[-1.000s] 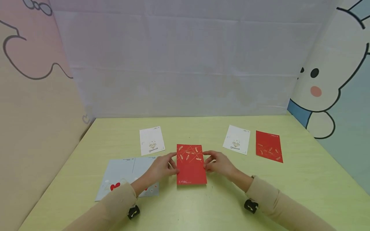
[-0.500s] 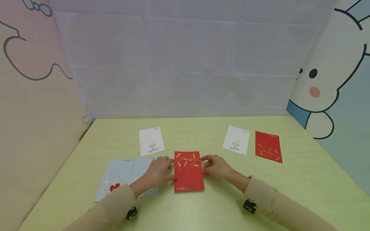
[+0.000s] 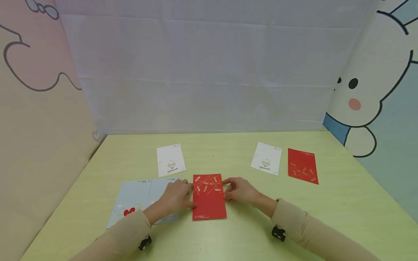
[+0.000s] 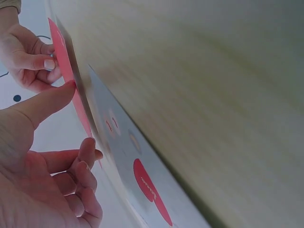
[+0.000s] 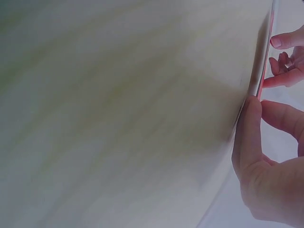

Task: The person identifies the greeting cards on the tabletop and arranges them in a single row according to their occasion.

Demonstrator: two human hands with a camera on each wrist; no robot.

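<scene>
A red card (image 3: 209, 204) with gold feather prints and lines lies low at the middle of the table, upside-down white lettering near its top. My left hand (image 3: 174, 195) holds its left edge, thumb lower and forefinger higher. On the opposite edge, my right hand (image 3: 241, 190) pinches with thumb and forefinger. In the left wrist view the red card (image 4: 66, 57) appears edge-on, slightly off the table. Beneath my left wrist, a pale blue card (image 3: 130, 194) with red hearts lies partly covered.
Two white cards with diamond prints lie farther back, one white card (image 3: 171, 156) at left and another white card (image 3: 266, 156) at right. Beside the latter is a second red card (image 3: 303, 165). A white cloth (image 3: 209, 79) hangs behind the table's far edge.
The red card has come nearer to me and slightly left, and it has been lowered toward the table. Both hands have moved with it. The other cards have stayed put.
</scene>
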